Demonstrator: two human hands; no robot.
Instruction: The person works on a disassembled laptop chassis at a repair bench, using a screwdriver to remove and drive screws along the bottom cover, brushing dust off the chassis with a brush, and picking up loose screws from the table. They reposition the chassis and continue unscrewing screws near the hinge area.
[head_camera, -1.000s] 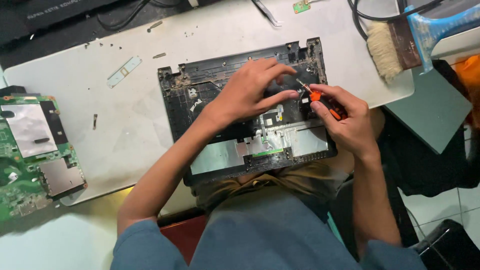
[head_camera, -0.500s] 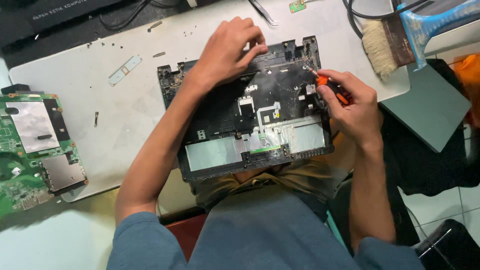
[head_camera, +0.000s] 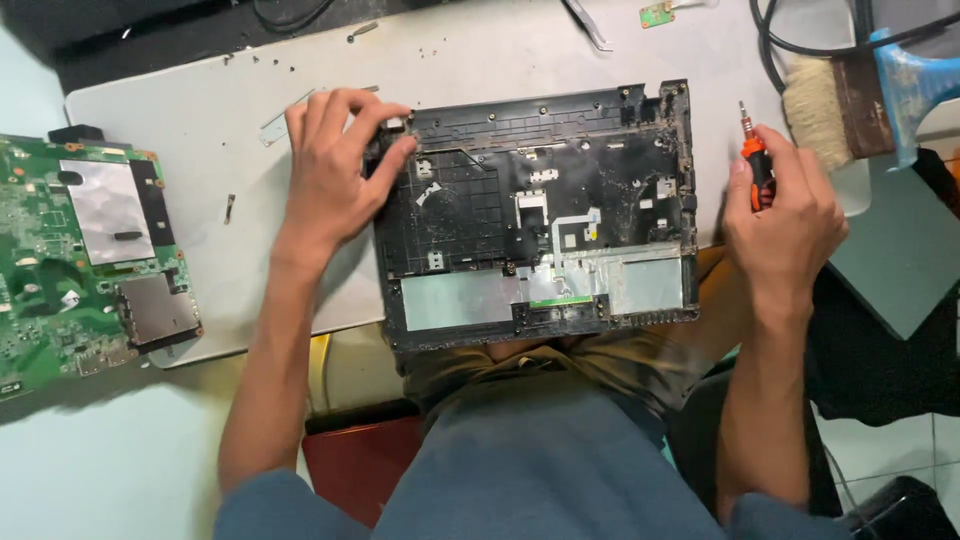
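Observation:
A black laptop shell (head_camera: 540, 215), stripped of its board, lies on the pale work mat (head_camera: 200, 110) with its near edge over my lap. My left hand (head_camera: 335, 170) grips the shell's far left corner, fingers curled over the edge. To the right of the shell, my right hand (head_camera: 785, 215) is closed around a small orange-handled screwdriver (head_camera: 755, 160), tip pointing away from me and clear of the shell. Silver foil patches and a pale ribbon cable (head_camera: 560, 235) show inside the shell.
A green motherboard (head_camera: 85, 255) rests at the left. A wide paintbrush with a blue handle (head_camera: 850, 95) lies at the far right, next to black cables (head_camera: 790, 50). Tweezers (head_camera: 590, 25), a small green circuit piece (head_camera: 657, 14) and loose screws sit along the far edge.
My left hand slid from the shell's middle to its far left corner. My right hand drew the screwdriver off the shell to the right. The shell shifted slightly.

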